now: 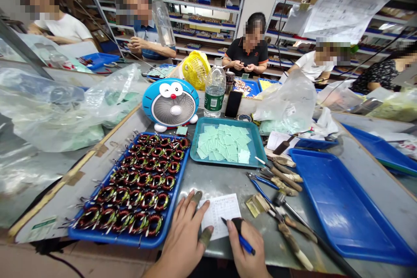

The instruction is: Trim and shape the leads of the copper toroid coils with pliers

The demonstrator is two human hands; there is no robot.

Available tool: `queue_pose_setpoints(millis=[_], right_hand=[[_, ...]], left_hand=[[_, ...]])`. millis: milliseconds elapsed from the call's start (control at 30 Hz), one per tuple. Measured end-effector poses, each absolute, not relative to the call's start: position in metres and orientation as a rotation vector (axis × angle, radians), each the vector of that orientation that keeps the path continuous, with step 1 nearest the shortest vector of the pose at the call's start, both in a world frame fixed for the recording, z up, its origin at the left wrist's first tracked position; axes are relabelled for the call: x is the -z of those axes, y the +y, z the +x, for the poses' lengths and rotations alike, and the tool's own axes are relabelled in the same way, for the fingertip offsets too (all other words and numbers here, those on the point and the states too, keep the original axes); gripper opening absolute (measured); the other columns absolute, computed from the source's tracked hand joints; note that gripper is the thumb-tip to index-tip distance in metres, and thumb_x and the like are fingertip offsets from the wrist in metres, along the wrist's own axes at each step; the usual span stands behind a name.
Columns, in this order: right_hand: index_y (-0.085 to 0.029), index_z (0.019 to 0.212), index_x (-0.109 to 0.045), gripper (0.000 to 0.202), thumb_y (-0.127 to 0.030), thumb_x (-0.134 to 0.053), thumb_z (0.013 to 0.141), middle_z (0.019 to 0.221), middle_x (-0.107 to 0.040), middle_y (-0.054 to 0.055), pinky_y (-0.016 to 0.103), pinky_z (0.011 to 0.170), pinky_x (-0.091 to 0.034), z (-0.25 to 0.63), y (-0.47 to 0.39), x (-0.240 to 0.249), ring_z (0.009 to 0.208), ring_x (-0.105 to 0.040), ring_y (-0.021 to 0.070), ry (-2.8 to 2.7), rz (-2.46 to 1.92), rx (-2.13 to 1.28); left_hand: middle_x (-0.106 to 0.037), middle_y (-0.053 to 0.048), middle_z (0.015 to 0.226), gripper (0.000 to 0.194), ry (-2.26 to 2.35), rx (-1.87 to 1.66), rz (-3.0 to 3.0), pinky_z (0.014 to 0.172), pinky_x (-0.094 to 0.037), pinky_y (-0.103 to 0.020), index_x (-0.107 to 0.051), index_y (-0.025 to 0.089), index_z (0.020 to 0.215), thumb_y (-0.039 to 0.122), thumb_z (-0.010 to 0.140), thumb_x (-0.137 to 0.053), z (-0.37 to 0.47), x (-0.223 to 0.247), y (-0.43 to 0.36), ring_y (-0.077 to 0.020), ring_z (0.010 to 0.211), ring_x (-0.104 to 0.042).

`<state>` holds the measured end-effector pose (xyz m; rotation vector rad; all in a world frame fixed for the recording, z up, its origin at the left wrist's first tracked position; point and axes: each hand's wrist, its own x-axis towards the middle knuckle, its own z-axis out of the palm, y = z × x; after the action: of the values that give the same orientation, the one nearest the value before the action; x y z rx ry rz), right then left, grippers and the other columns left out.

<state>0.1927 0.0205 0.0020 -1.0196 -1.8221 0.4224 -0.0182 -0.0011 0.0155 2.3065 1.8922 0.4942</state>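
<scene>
A blue pen is gripped in my right hand, its dark tip over a small printed paper form on the metal bench. My left hand lies flat with fingers spread, its thumb and fingertips at the form's left edge. Dark coverings wrap some fingertips on both hands. Left of my left hand is a blue tray packed with rows of copper-wound toroid coils. Beyond the form, a teal tray holds a pile of pale green square sheets.
To the right lie blue-handled cutters, several worn-handled tools and a blue tray. A cartoon-faced blue fan, a water bottle and a phone stand behind. Plastic bags flank the bench; several people sit opposite.
</scene>
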Motion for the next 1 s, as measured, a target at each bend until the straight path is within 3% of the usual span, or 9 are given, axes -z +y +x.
queue_pose_setpoints(millis=[1000], right_hand=[[-0.017,0.087,-0.062,0.016,-0.009,-0.058,0.099,0.07,-0.058,0.001,0.026,0.063,-0.045,0.1949,0.0161,0.0018,0.063,-0.058,0.0124,-1.799,-1.071,-0.444]], left_hand=[[-0.048,-0.01,0.157,0.052,1.876,-0.473,2.283,0.119,-0.04,-0.06,-0.048,0.03,0.151,0.032,0.1,-0.052,-0.0174,-0.0173,-0.0015,-0.0334,0.153,-0.032]])
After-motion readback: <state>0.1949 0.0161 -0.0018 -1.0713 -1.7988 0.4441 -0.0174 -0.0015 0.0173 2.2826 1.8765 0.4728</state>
